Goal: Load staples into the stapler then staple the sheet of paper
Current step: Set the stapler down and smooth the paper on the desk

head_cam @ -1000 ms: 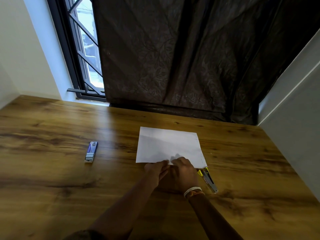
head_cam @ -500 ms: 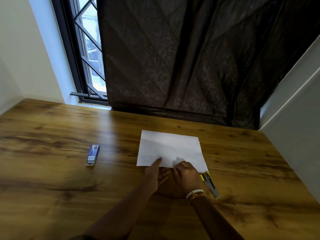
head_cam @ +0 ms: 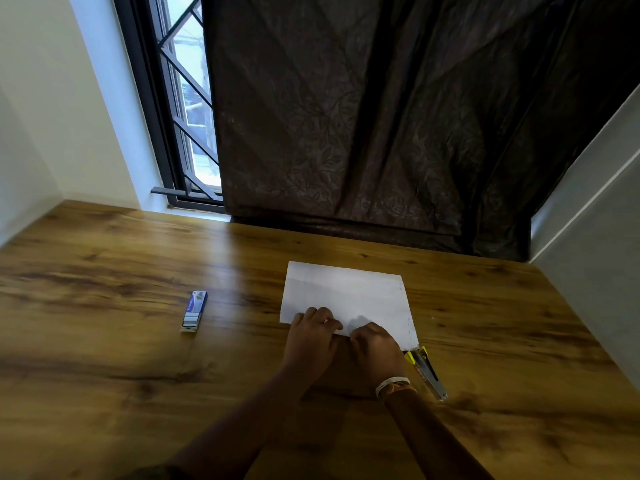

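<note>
A white sheet of paper lies flat on the wooden table, a little right of centre. My left hand and my right hand sit side by side on its near edge, fingers curled over the paper and gripping it. A yellow and metal stapler lies on the table just right of my right wrist, its yellow end touching the paper's near right corner. A small blue box of staples lies well to the left, apart from both hands.
A dark patterned curtain hangs behind the table's far edge, with a barred window to its left. A pale wall borders the table on the right.
My left hand has slid forward so its fingers now lie on the paper's near edge. My right hand has barely shifted. The paper, stapler and staple box stay where they were.
</note>
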A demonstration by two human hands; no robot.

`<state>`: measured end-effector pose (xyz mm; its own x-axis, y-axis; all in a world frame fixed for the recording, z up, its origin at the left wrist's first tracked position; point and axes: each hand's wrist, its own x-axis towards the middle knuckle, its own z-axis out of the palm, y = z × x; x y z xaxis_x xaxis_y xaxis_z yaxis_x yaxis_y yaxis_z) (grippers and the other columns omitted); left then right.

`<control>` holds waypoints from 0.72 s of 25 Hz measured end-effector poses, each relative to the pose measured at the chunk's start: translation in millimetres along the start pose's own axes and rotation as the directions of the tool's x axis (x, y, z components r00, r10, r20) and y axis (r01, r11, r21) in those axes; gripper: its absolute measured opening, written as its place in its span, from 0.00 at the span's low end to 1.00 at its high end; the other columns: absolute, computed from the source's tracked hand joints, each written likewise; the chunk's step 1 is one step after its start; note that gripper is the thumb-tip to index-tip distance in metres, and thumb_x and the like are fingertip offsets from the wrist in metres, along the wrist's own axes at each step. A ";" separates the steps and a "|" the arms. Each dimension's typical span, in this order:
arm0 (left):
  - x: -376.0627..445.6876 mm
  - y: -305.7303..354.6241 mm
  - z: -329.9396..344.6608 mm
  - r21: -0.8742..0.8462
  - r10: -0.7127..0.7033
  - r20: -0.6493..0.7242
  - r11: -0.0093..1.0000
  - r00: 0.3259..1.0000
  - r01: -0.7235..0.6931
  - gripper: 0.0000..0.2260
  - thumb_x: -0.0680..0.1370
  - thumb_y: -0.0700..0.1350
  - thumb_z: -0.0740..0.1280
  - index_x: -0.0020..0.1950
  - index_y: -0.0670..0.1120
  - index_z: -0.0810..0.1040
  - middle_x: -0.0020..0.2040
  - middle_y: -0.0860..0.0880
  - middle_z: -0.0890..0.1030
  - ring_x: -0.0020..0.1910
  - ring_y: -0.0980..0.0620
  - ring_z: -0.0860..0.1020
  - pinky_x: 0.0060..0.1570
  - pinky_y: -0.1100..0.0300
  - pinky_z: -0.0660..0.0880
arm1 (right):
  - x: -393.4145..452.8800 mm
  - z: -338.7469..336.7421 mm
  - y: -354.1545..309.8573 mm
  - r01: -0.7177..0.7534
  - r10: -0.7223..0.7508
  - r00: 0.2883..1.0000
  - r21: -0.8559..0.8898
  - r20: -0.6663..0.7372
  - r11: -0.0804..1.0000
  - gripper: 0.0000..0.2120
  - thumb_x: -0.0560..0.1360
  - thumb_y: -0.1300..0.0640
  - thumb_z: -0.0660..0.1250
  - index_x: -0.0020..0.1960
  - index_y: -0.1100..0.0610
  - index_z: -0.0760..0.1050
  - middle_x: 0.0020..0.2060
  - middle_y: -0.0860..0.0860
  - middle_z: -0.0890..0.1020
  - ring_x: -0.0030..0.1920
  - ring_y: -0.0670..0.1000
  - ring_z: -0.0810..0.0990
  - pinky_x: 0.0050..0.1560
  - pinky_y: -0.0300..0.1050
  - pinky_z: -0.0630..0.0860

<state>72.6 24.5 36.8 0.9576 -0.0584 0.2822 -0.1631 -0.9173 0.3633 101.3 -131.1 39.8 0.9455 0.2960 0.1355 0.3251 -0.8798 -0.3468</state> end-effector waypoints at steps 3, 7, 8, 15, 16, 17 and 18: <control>14.6 -3.8 4.6 0.101 0.072 0.092 0.992 0.993 -0.081 0.14 0.80 0.47 0.59 0.62 0.50 0.80 0.62 0.51 0.79 0.63 0.51 0.72 0.65 0.56 0.61 | 4.1 -4.5 1.2 -0.005 0.003 0.999 0.066 0.042 0.998 0.07 0.75 0.58 0.63 0.46 0.54 0.80 0.48 0.51 0.81 0.49 0.52 0.79 0.48 0.44 0.77; 28.2 -7.8 5.7 0.164 0.101 0.189 0.977 0.977 -0.133 0.14 0.81 0.48 0.59 0.58 0.49 0.82 0.57 0.49 0.82 0.60 0.49 0.73 0.63 0.55 0.62 | 12.1 -11.7 5.1 0.006 -0.014 0.998 0.122 0.068 0.993 0.08 0.72 0.62 0.63 0.43 0.55 0.80 0.46 0.53 0.82 0.48 0.53 0.78 0.48 0.43 0.74; 31.2 -9.5 5.4 0.145 0.089 0.201 0.982 0.975 -0.120 0.13 0.81 0.48 0.59 0.58 0.49 0.82 0.57 0.50 0.82 0.60 0.50 0.73 0.63 0.55 0.62 | 14.2 -12.1 6.4 0.007 -0.017 0.997 0.139 0.070 0.990 0.08 0.71 0.63 0.63 0.42 0.55 0.80 0.45 0.54 0.82 0.48 0.54 0.78 0.46 0.42 0.73; 52.7 -19.8 5.2 -0.174 -0.225 0.421 0.931 0.879 0.322 0.09 0.77 0.46 0.69 0.55 0.47 0.85 0.59 0.50 0.82 0.62 0.49 0.74 0.67 0.49 0.62 | 40.9 -4.7 11.3 -0.156 0.119 0.974 0.186 0.193 0.970 0.08 0.74 0.62 0.64 0.45 0.55 0.82 0.47 0.54 0.84 0.50 0.53 0.80 0.54 0.45 0.76; 55.9 -20.2 4.5 -0.161 -0.226 0.455 0.931 0.861 0.329 0.10 0.76 0.46 0.70 0.55 0.47 0.85 0.59 0.50 0.82 0.62 0.48 0.74 0.67 0.48 0.63 | 44.4 -3.6 12.1 -0.168 0.131 0.968 0.166 0.212 0.972 0.08 0.74 0.60 0.64 0.46 0.55 0.82 0.48 0.54 0.84 0.50 0.53 0.80 0.55 0.46 0.76; 59.4 -20.2 3.7 -0.146 -0.225 0.486 0.932 0.845 0.333 0.10 0.76 0.47 0.70 0.56 0.47 0.85 0.60 0.50 0.82 0.63 0.47 0.74 0.67 0.48 0.63 | 47.0 -3.1 13.0 -0.180 0.142 0.963 0.151 0.230 0.972 0.07 0.74 0.59 0.65 0.47 0.56 0.82 0.48 0.54 0.84 0.51 0.54 0.80 0.55 0.46 0.77; 62.8 -20.7 3.6 -0.136 -0.227 0.514 0.931 0.827 0.340 0.11 0.76 0.47 0.70 0.57 0.47 0.84 0.61 0.49 0.81 0.64 0.47 0.73 0.67 0.47 0.63 | 49.4 -2.7 14.0 -0.192 0.152 0.957 0.144 0.247 0.971 0.07 0.74 0.58 0.65 0.47 0.56 0.82 0.48 0.54 0.84 0.51 0.54 0.80 0.55 0.47 0.77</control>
<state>137.0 38.3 43.8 0.9512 -0.0423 -0.3055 0.1416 -0.8201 0.5544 152.5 -129.8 44.2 0.9584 0.2412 -0.1529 0.1365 -0.8572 -0.4966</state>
